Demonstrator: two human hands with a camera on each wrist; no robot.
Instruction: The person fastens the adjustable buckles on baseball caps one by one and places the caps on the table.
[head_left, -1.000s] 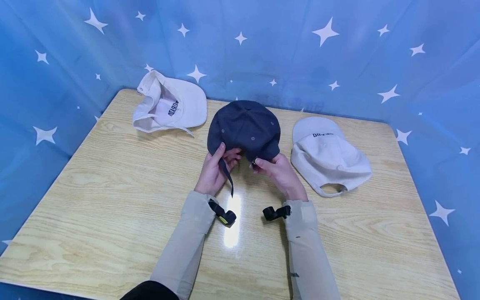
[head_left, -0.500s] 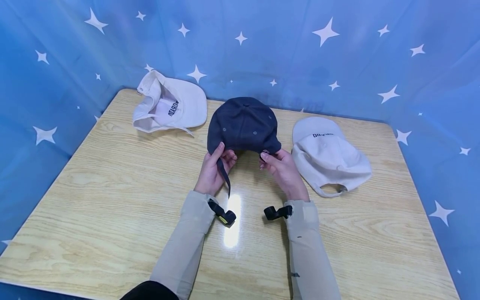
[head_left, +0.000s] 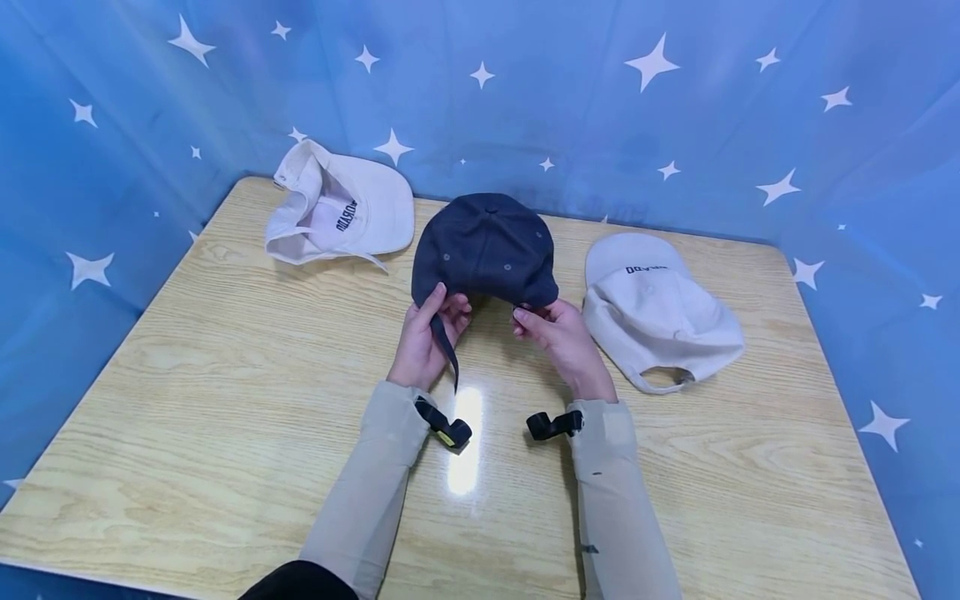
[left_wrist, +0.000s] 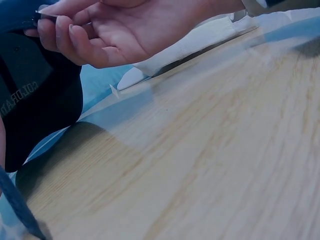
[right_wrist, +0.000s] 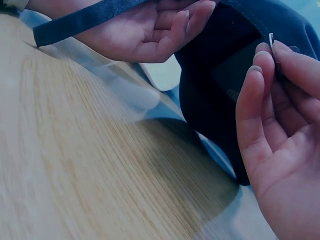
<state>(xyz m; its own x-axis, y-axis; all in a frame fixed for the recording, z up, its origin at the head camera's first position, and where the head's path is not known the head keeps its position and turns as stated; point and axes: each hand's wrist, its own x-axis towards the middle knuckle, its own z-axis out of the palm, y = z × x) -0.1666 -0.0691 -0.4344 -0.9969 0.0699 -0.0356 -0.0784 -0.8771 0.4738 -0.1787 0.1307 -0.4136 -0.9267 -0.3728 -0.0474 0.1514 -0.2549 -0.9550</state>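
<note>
The dark cap point(head_left: 483, 246) sits in front of you over the table point(head_left: 225, 400), between two pale caps; whether its brim touches the wood you cannot tell. Your left grip, the left hand point(head_left: 426, 343), is clamped on the cap's rear edge where the loose strap point(head_left: 447, 350) hangs; your right hand point(head_left: 564, 343) pinches the metal buckle point(right_wrist: 272, 44) at the other corner. Expect it light and soft, the crown likely to sag, the brim stiffer, nothing fragile; those rear corners look the best hold. Its back opening faces you, its brim away, the long axis running towards the starry curtain point(head_left: 525, 108).
</note>
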